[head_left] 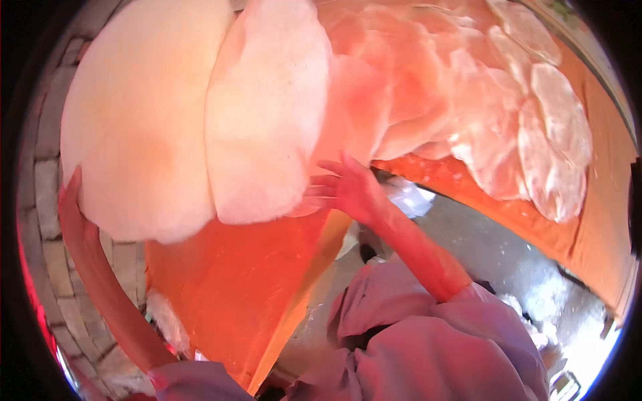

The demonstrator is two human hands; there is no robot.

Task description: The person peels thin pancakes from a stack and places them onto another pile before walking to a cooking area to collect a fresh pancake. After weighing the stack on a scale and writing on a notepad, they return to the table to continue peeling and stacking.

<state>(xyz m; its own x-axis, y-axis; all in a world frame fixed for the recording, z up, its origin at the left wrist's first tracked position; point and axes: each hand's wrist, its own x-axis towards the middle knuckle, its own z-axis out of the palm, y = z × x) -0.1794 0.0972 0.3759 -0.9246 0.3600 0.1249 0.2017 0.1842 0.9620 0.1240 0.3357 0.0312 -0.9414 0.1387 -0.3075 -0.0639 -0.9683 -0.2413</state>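
Two large, pale, thin round sheets that look like flatbreads lie side by side before me. At the outer left edge of the left sheet [144, 127] is my left hand [79, 204], its visible fingers stretched along the rim and the others partly hidden. The right sheet [267, 113] overlaps its neighbour along a seam. By its lower right edge, my right hand [358, 190] is open with fingers spread, over the pinkish thin sheets [354, 100] beside it.
Many more translucent round sheets [555, 134] overlap toward the right on an orange-covered surface [595, 220]. Orange cloth [227, 287] hangs in front of me. Brick paving [50, 200] shows at left, grey floor [481, 234] below right, with a clear plastic bag [408, 197] on it.
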